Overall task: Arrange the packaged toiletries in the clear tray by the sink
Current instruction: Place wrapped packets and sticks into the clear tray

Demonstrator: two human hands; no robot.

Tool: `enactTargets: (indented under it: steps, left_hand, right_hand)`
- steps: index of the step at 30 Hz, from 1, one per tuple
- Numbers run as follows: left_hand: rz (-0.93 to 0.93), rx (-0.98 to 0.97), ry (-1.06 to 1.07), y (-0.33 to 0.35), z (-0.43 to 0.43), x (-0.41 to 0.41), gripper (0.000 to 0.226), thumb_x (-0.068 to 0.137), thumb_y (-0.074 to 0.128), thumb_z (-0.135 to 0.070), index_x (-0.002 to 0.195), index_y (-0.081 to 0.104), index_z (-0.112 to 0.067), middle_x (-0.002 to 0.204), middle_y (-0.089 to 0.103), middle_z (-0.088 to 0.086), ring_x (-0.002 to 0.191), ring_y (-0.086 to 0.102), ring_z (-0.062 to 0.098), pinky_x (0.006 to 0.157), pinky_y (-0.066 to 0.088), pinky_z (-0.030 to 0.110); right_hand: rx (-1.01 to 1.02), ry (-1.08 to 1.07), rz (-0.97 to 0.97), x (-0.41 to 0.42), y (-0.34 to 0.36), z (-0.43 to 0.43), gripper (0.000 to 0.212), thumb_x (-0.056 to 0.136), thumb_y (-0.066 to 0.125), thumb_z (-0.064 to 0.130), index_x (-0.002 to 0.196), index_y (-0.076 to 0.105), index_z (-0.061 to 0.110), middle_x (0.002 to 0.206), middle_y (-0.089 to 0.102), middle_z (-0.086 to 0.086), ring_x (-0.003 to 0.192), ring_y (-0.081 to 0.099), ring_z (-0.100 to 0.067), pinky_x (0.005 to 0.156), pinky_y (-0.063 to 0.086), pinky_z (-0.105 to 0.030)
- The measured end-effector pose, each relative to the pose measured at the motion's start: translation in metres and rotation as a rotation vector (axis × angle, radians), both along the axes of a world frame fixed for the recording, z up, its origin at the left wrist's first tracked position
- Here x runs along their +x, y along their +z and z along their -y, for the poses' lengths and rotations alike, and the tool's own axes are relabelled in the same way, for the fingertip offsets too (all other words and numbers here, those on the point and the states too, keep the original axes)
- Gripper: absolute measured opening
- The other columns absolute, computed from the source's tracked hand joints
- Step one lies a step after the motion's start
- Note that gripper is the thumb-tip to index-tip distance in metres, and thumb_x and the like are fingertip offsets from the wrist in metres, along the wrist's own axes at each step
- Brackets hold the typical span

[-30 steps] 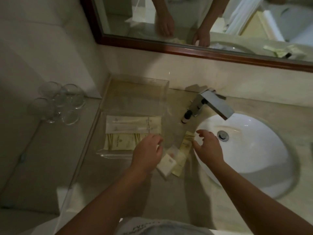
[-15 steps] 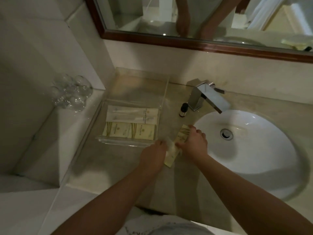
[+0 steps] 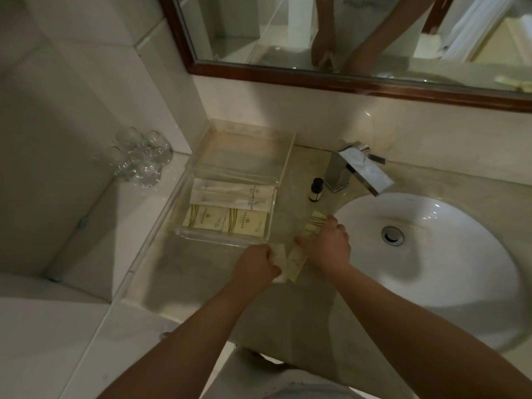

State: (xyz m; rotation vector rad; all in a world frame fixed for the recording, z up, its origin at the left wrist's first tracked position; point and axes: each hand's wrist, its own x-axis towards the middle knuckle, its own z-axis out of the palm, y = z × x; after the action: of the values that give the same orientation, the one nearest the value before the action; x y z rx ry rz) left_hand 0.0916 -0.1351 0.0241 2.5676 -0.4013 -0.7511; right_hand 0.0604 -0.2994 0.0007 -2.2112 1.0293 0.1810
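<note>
A clear tray (image 3: 283, 165) sits on the counter left of the faucet. In its near half lie two long white packets (image 3: 230, 194) and, in front of them, two cream packets (image 3: 226, 223); its far half is bare. On the counter between tray and sink lies a loose stack of cream and white packets (image 3: 296, 259). My left hand (image 3: 254, 266) grips the small white packet (image 3: 277, 254) at the stack's left. My right hand (image 3: 328, 244) rests on the stack, fingers closed over a cream striped packet (image 3: 315, 224).
A chrome faucet (image 3: 357, 168) stands behind a white basin (image 3: 431, 249) on the right. A small dark-capped bottle (image 3: 316, 190) stands beside the faucet base. Several glasses (image 3: 138, 156) cluster on the lower ledge at left. A framed mirror (image 3: 345, 82) hangs above.
My left hand has left the tray and moved right to the loose stack. My right hand has come down onto the stack. Both hands now grip packets there.
</note>
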Motion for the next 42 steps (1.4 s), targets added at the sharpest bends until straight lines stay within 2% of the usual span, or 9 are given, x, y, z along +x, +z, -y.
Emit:
enactTargets:
  steps: [5, 8, 11, 15, 21, 26, 32, 38, 42]
  left_hand:
    - [-0.053, -0.156, 0.184, 0.014, -0.011, 0.006, 0.04, 0.071, 0.076, -0.021, 0.061, 0.038, -0.018, 0.065, 0.038, -0.005, 0.057, 0.039, 0.009, 0.05, 0.026, 0.024]
    - [-0.123, -0.24, 0.278, 0.018, -0.025, 0.019, 0.026, 0.075, 0.077, -0.025, 0.079, 0.055, -0.013, 0.075, 0.05, -0.005, 0.07, 0.05, 0.011, 0.056, 0.036, 0.022]
    - [-0.257, -0.388, 0.444, 0.021, -0.044, 0.036, 0.043, 0.078, 0.076, -0.024, 0.114, 0.061, -0.006, 0.105, 0.065, 0.004, 0.081, 0.062, 0.015, 0.058, 0.047, 0.02]
    - [-0.389, -0.625, 0.685, 0.024, -0.078, 0.065, 0.029, 0.081, 0.07, -0.004, 0.108, 0.061, -0.002, 0.107, 0.065, 0.008, 0.094, 0.064, 0.023, 0.071, 0.056, 0.031]
    - [-0.465, -0.831, 0.927, 0.03, -0.12, 0.107, 0.021, 0.084, 0.058, 0.009, 0.083, 0.061, -0.011, 0.086, 0.064, 0.003, 0.075, 0.06, 0.01, 0.051, 0.052, 0.017]
    - [-0.406, -0.822, 0.965, 0.028, -0.143, 0.124, 0.015, 0.084, 0.065, -0.002, 0.095, 0.065, -0.012, 0.054, 0.056, 0.0, 0.039, 0.045, 0.004, 0.037, 0.03, 0.015]
    - [-0.384, -0.936, 1.145, 0.017, -0.172, 0.142, 0.014, 0.084, 0.063, -0.001, 0.082, 0.068, -0.015, 0.056, 0.056, 0.004, 0.048, 0.044, 0.012, 0.047, 0.029, 0.026]
    - [-0.349, -0.947, 1.206, 0.011, -0.185, 0.148, 0.016, 0.085, 0.062, -0.001, 0.079, 0.067, -0.014, 0.056, 0.052, 0.001, 0.048, 0.041, 0.01, 0.044, 0.03, 0.022]
    - [-0.392, -0.959, 1.206, 0.007, -0.182, 0.15, 0.017, 0.084, 0.064, -0.001, 0.089, 0.071, -0.016, 0.061, 0.058, -0.001, 0.05, 0.045, 0.007, 0.048, 0.034, 0.023]
  right_hand:
    - [-0.009, -0.052, -0.046, 0.002, -0.004, -0.002, 0.089, 0.069, 0.079, 0.046, 0.137, 0.036, 0.007, 0.129, 0.05, -0.017, 0.121, 0.048, -0.039, 0.098, 0.044, -0.049]
    - [-0.03, -0.096, 0.015, 0.0, -0.003, 0.005, 0.059, 0.079, 0.07, 0.034, 0.128, 0.049, 0.008, 0.118, 0.061, -0.015, 0.109, 0.056, -0.038, 0.087, 0.048, -0.044]
    - [0.009, -0.11, 0.087, -0.004, 0.005, 0.001, 0.029, 0.093, 0.054, 0.037, 0.111, 0.062, 0.014, 0.096, 0.067, -0.006, 0.081, 0.062, -0.022, 0.07, 0.05, -0.035]
    - [0.099, -0.035, 0.169, -0.004, 0.019, -0.02, 0.014, 0.091, 0.064, 0.027, 0.101, 0.064, 0.017, 0.087, 0.064, 0.001, 0.07, 0.055, -0.007, 0.057, 0.042, -0.024]
    - [0.294, 0.121, 0.204, 0.034, 0.055, -0.057, 0.015, 0.093, 0.06, 0.026, 0.106, 0.068, 0.022, 0.087, 0.065, 0.01, 0.077, 0.061, -0.005, 0.059, 0.046, -0.021]
    - [0.462, 0.285, 0.084, 0.093, 0.074, -0.077, 0.02, 0.094, 0.059, 0.016, 0.104, 0.072, 0.028, 0.092, 0.068, 0.014, 0.084, 0.063, -0.001, 0.062, 0.047, -0.019]
    - [0.335, 0.387, -0.042, 0.15, 0.064, -0.084, 0.019, 0.089, 0.068, 0.011, 0.107, 0.072, 0.013, 0.102, 0.072, -0.003, 0.079, 0.066, -0.01, 0.06, 0.053, -0.018]
    - [0.047, 0.782, -0.21, 0.166, 0.049, -0.095, 0.022, 0.085, 0.072, 0.017, 0.107, 0.074, 0.021, 0.093, 0.063, 0.011, 0.091, 0.057, -0.004, 0.079, 0.038, -0.016]
    - [0.022, 0.804, -0.196, 0.167, 0.038, -0.1, 0.023, 0.084, 0.072, 0.019, 0.106, 0.076, 0.022, 0.088, 0.062, 0.014, 0.088, 0.056, -0.003, 0.079, 0.038, -0.016]
